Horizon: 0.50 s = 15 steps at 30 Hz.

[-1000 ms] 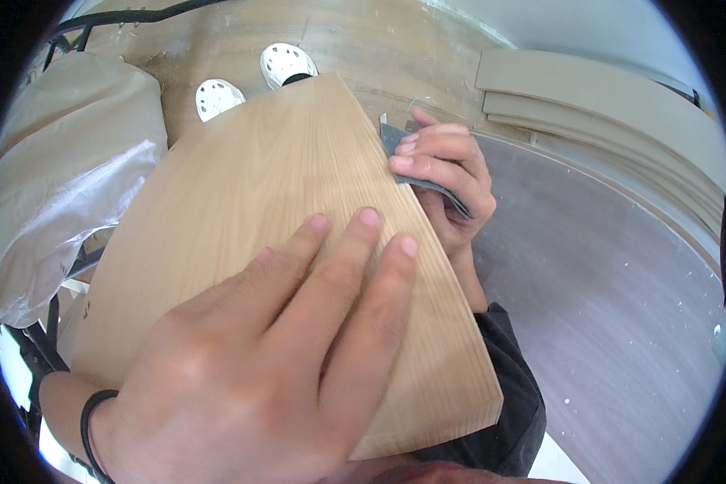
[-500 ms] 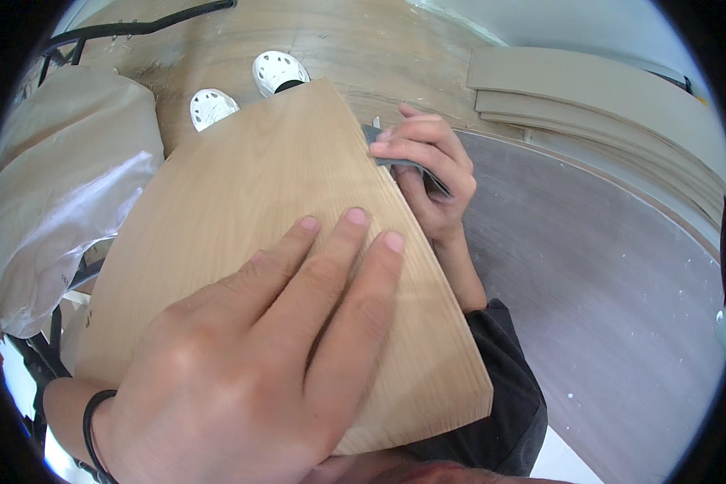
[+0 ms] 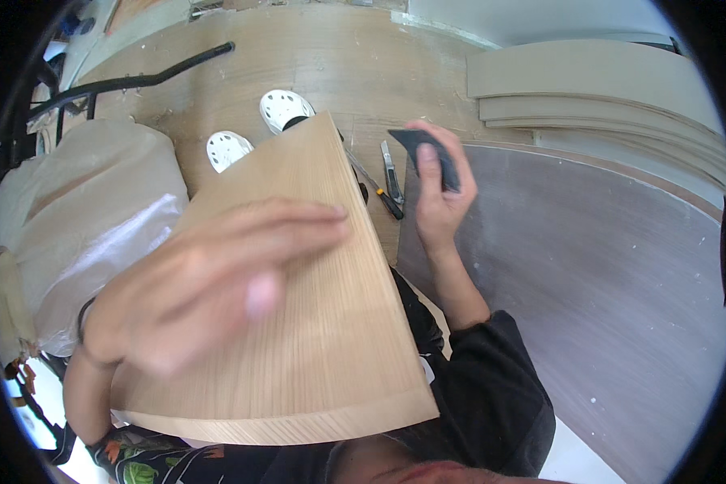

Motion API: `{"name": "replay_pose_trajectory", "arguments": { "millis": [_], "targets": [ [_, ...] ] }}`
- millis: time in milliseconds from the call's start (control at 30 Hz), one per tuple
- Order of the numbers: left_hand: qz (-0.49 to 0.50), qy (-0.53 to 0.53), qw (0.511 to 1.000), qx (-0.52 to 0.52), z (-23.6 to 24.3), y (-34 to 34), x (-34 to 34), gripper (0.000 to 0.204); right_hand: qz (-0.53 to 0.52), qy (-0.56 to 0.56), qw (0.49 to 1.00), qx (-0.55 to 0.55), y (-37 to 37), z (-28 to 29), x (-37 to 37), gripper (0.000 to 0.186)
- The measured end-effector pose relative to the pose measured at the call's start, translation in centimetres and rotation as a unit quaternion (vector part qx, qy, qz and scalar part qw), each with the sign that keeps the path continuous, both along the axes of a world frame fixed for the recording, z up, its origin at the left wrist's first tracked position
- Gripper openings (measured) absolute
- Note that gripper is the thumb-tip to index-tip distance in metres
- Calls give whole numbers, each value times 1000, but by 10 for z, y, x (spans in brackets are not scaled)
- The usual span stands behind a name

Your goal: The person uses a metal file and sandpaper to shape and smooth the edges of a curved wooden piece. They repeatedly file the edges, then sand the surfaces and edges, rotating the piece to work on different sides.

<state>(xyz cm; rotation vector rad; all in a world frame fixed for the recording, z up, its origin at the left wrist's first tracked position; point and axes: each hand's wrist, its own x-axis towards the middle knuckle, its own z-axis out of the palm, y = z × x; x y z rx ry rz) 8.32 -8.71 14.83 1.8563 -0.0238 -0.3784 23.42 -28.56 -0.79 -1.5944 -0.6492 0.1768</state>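
A pale wooden board point(image 3: 323, 347) with a curved near edge rests across my lap. My left hand point(image 3: 210, 270) is over its left part, blurred by motion, with fingers stretched out and nothing held; I cannot tell whether it touches the wood. Off the board's right edge, my right hand point(image 3: 444, 206) is closed on a folded piece of dark grey sandpaper point(image 3: 411, 143). The thumb presses on the sheet's face, and the sandpaper is apart from the board.
On the floor beyond the right edge lie a utility knife point(image 3: 390, 171) and a screwdriver point(image 3: 391, 206). A large grey-brown panel point(image 3: 589, 266) spreads at right, with stacked boards point(image 3: 573, 77) behind. At left are a plastic-covered seat point(image 3: 97, 194) and a black metal bar point(image 3: 137, 82). White clogs point(image 3: 285, 109) show ahead.
My right hand has moved away from the board's edge with the sandpaper. My left hand has shifted left and its fingers have turned. The board has swung and now shows its near edge.
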Motion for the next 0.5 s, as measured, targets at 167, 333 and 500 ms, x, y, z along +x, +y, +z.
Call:
{"name": "replay_pose_trajectory", "arguments": {
  "millis": [167, 333, 500],
  "targets": [
    [26, -33, 997, 63, -54, -1, 12, 43, 0, -22, 1000, 22, -11, -18, -7, 17],
    [55, -75, 993, 76, -58, -12, 14, 44, -1, 33, 999, -9, -22, -22, -10, 18],
    [40, -117, 992, 19, -53, -12, 17, 51, 21, 65, 998, -18, -24, -20, -13, 19]
  ]
}}
